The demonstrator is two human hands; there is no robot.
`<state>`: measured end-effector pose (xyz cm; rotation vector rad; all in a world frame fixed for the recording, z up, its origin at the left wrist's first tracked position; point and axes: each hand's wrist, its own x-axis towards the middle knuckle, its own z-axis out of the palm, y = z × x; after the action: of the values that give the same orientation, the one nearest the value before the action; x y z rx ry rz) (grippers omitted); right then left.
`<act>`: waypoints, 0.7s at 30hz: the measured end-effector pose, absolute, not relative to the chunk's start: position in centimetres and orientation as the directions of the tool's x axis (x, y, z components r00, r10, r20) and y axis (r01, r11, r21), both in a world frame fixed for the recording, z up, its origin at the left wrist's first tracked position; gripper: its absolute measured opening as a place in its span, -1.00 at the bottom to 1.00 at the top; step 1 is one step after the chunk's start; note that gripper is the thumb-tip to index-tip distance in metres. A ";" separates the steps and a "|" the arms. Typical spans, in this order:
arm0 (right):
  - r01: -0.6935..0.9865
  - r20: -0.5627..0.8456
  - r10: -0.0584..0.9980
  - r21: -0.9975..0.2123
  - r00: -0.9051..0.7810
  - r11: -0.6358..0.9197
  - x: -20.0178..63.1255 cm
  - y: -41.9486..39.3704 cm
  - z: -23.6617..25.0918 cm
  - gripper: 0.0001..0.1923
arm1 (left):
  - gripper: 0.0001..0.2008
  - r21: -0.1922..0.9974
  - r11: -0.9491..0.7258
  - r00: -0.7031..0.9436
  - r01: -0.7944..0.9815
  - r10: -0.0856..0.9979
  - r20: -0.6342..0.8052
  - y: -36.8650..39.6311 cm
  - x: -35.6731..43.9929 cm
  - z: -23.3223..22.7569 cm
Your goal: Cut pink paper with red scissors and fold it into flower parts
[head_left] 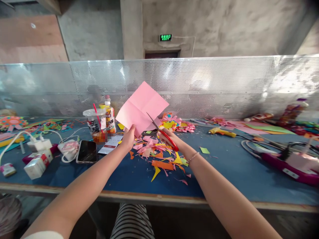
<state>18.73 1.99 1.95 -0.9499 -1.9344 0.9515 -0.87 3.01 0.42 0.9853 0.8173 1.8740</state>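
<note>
My left hand [129,137] pinches the lower corner of a creased sheet of pink paper [143,104], held up above the table. In my right hand [168,136] is a pair of scissors with red handles [172,143]. Their dark blade points up and left across the lower right part of the sheet; whether it is cutting or only in front of the paper I cannot tell. Under both hands lies a heap of pink, orange and yellow paper scraps [149,147]. Pink and yellow paper flowers [171,122] sit just behind the scissors.
Left of my hands stand a plastic cup with a red straw [93,124], a drink bottle [109,116] and a phone [86,151], beside chargers and cables. A yellow glue gun [222,132] and a purple power strip [281,167] lie right. A perforated metal screen [214,86] stands behind.
</note>
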 end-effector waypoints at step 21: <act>0.304 0.269 0.855 -0.852 -0.444 0.426 18.7 1.7 2.2 -0.62 | -0.76 0.831 -0.476 -0.303 -0.289 0.869 0.392 2.6 -1.3 1.1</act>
<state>18.70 1.67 2.17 -0.9781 -1.9584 0.9702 -1.27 2.62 1.09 1.1192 0.8342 1.8715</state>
